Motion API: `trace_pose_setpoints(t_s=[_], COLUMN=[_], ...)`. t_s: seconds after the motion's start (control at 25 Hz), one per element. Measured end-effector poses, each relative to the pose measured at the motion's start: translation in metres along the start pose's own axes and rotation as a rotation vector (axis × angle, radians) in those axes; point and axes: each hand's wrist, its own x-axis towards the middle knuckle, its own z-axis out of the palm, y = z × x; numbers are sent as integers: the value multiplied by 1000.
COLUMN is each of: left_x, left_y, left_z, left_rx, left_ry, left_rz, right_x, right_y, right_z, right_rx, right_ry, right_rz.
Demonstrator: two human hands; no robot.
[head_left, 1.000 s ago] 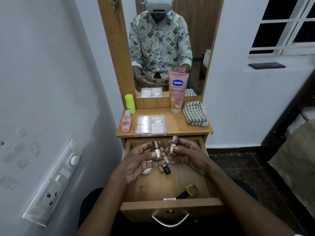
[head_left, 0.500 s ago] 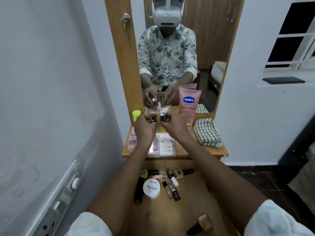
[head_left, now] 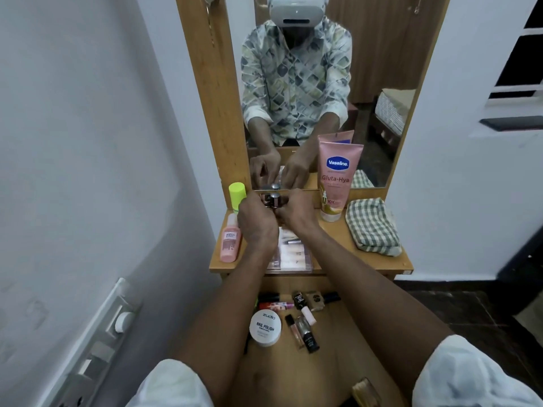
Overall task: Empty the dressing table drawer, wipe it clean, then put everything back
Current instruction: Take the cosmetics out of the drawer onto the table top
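Bottles gripped in left hand and right hand, fingertips hidden behind knuckles, labels unreadable

- A home bedroom corner: a wooden dressing table with a tall mirror fills the centre of the frame.
- Cosmetics lie in its open drawer at the bottom.
- A wall switchboard sits lower left, a barred window upper right.
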Motion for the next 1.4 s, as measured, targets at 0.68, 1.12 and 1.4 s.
trace_pose_setpoints(t_s=[0.68,1.12,1.4], left_x=[-4,-91,-142], left_y=[3,-35,-78], left_z=[-6,-67,-24], left_rx=[56,35,274], left_ry=[-9,-463,-658], left_rz=[49,483,86], right_x=[-10,-139,-168], right_y=[-9,7,74], right_z=[-18,-97,-66], right_rx=[-94,-301,-694], right_ry=[-29,-614,-374], right_rz=[24,-178,11])
